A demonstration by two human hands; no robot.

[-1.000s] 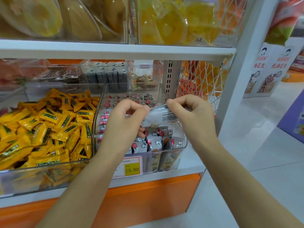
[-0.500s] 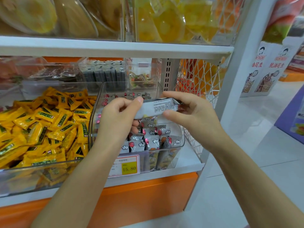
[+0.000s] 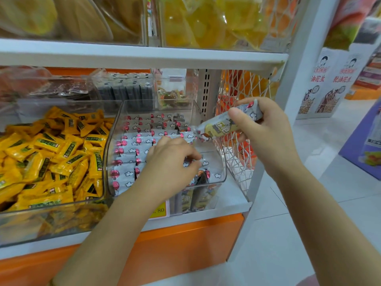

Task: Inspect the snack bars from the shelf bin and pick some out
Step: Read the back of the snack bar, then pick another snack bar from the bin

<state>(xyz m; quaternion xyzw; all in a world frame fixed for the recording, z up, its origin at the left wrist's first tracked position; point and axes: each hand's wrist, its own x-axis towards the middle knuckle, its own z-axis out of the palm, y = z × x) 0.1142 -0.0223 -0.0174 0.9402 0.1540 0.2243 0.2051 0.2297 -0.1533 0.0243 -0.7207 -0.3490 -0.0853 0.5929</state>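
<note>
**A:** Where's the bar?

**B:** On my feed the snack bar (image 3: 216, 129) is a slim oblong in crinkly foil, silver with a yellow panel. It's tilted and held in the air just off the bin's right side. The right hand (image 3: 266, 131) is wrapped around it, thumb across the front.

**A:** And the other hand?

**B:** The left hand (image 3: 171, 159) is down inside the clear plastic bin (image 3: 222, 172), fingers curled over the stacked bars (image 3: 129, 141), which are glossy silver with red ends. I cannot tell whether it grips one.

**A:** And around that?

**B:** I see shiny yellow packets (image 3: 61, 149) heaped in the next bin to the left, and a white wire mesh basket (image 3: 237, 162) just to the right.
</note>
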